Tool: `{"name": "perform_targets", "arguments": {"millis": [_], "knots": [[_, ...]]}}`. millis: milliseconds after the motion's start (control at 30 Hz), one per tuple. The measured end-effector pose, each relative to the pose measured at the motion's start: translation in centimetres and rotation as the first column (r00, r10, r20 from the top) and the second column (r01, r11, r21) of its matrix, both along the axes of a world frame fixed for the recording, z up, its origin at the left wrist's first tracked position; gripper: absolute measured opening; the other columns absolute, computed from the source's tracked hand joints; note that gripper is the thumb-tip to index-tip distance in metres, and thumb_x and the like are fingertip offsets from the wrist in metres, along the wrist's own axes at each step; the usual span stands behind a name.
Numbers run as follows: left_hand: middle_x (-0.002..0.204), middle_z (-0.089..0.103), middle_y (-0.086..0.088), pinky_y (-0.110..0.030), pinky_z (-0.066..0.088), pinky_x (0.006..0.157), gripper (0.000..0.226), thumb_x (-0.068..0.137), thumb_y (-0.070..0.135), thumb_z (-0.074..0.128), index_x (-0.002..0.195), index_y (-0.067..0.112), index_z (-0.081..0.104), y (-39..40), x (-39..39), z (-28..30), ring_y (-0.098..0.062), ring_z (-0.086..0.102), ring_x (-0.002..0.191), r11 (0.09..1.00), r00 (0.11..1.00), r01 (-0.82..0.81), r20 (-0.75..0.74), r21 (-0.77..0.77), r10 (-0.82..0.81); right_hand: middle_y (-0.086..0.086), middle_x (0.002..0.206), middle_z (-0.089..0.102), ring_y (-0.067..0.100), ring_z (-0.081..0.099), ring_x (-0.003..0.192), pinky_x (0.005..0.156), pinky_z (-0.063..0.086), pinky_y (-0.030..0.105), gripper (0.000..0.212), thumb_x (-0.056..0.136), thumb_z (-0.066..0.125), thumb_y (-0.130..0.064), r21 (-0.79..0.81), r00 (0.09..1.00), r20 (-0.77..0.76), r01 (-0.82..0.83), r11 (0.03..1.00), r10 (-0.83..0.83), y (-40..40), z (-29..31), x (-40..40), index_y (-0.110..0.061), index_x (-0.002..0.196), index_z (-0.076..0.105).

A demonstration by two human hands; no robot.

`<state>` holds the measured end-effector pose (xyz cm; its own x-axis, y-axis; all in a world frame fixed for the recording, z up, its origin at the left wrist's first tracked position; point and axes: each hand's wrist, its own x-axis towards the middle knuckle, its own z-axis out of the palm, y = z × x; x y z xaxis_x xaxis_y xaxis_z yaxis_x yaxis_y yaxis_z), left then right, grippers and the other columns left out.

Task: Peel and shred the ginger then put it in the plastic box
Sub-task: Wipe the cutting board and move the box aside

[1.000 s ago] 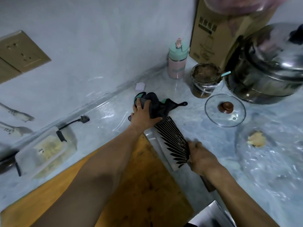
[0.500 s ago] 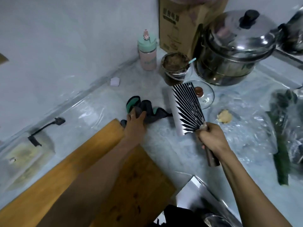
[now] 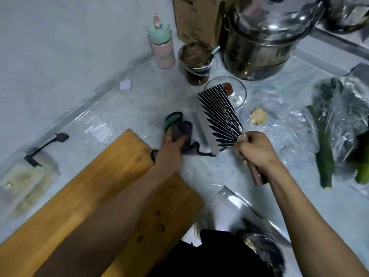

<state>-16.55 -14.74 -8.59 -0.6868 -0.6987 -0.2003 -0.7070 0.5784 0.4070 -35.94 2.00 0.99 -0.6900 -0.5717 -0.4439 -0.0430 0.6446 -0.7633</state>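
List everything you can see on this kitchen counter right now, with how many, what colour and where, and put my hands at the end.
wooden cutting board: one, orange-brown, lower left
clear plastic box: one, pale shreds inside, far left
patterned cleaver: one, silver with black stripes, centre
dark cloth: one, grey with green edge, beside the board
ginger lump: one, pale yellow, right of the cleaver
glass lid: one, clear with brown knob, behind the cleaver
glass jar: one, brown contents, back centre
pink bottle: one, mint cap, by the wall
steel pot: one, silver, back right
cardboard box: one, brown, back
green vegetables: several, far right
left hand: grips the cloth
right hand: grips the cleaver handle
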Motion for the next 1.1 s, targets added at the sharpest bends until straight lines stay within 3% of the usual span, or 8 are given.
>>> {"name": "perform_targets", "arguments": {"millis": [300,467,534,667,767,901,1001,1101], "knots": [[0.161,0.017,-0.009,-0.041,0.024,0.117,0.048,0.099,0.019,0.045,0.144,0.036,0.048,6.0,1.6,2.0,-0.032,0.016,0.144,0.831,0.819,0.555,0.146,0.049,-0.555,0.006,0.065,0.059,0.022,0.053,0.053,0.052,0.049,0.033,0.005,0.072,0.058,-0.006,0.008,0.999,-0.003,0.053,0.999,-0.053,1.6,0.0,-0.8,-0.008,0.075,0.062],[0.158,0.027,-0.007,-0.038,0.031,0.112,0.04,0.099,0.027,0.049,0.138,0.034,0.055,-2.0,4.7,4.4,-0.029,0.03,0.139,0.836,0.809,0.546,0.292,-0.053,-0.51,0.006,0.059,0.056,0.019,0.05,0.044,0.044,0.045,0.026,0.008,0.075,0.056,-0.005,-0.001,1.0,0.03,-0.007,1.0,0.007,0.7,0.0,1.3,-0.008,0.069,0.06],[0.153,0.035,-0.012,-0.043,0.04,0.103,0.042,0.089,0.021,0.053,0.128,0.033,0.065,-5.0,6.1,5.7,-0.037,0.043,0.128,0.881,0.88,0.455,0.219,-0.128,-0.422,0.006,0.056,0.056,0.019,0.051,0.044,0.047,0.047,0.03,0.007,0.073,0.057,-0.005,0.007,0.998,0.052,-0.037,0.999,0.037,0.2,-0.5,2.1,-0.008,0.07,0.062],[0.132,0.047,-0.02,-0.031,0.038,0.105,0.049,0.075,0.0,0.053,0.115,0.021,0.072,-6.2,9.2,6.3,-0.037,0.046,0.121,0.991,0.973,-0.101,-0.218,-0.089,0.079,0.003,0.051,0.054,0.017,0.049,0.04,0.048,0.044,0.029,0.007,0.067,0.057,-0.004,0.036,0.99,0.095,-0.107,0.994,0.103,-1.7,-2.0,3.5,-0.01,0.066,0.06],[0.126,0.05,-0.018,-0.009,0.029,0.101,0.058,0.073,-0.017,0.051,0.117,0.015,0.07,-2.3,10.7,6.4,-0.027,0.044,0.121,0.924,0.837,-0.38,-0.409,0.042,0.363,0.003,0.052,0.057,0.018,0.052,0.043,0.05,0.046,0.03,0.005,0.065,0.057,-0.008,0.033,0.981,0.116,-0.158,0.987,0.153,-3.7,-3.2,4.5,-0.011,0.063,0.06],[0.129,0.056,-0.02,-0.007,0.033,0.099,0.054,0.079,-0.021,0.05,0.116,0.014,0.068,1.5,12.1,3.9,-0.035,0.048,0.125,0.792,0.64,-0.573,-0.489,0.211,0.593,0.004,0.053,0.057,0.018,0.053,0.045,0.049,0.046,0.029,0.008,0.071,0.058,-0.005,0.019,0.965,0.125,-0.236,0.971,0.232,-6.4,-4.6,5.6,-0.008,0.064,0.06],[0.133,0.054,-0.011,-0.004,0.034,0.099,0.048,0.086,-0.022,0.045,0.123,0.003,0.064,2.9,11.7,4.1,-0.022,0.048,0.125,0.606,0.402,-0.677,-0.479,0.417,0.78,0.007,0.059,0.061,0.015,0.055,0.046,0.045,0.045,0.025,0.005,0.075,0.06,-0.004,0.038,0.954,0.069,-0.296,0.954,0.293,-7.5,-5.5,6.0,0.0,0.074,0.063],[0.13,0.054,-0.004,-0.001,0.037,0.094,0.051,0.087,-0.024,0.041,0.127,0.0,0.061,3.6,12.0,5.5,-0.014,0.048,0.123,0.548,0.31,-0.674,-0.484,0.496,0.819,0.007,0.074,0.066,0.017,0.06,0.062,0.051,0.045,0.024,0.009,0.077,0.06,-0.006,0.088,0.926,-0.034,-0.371,0.924,0.375,-7.9,-6.0,6.1,-0.001,0.084,0.062]]}}
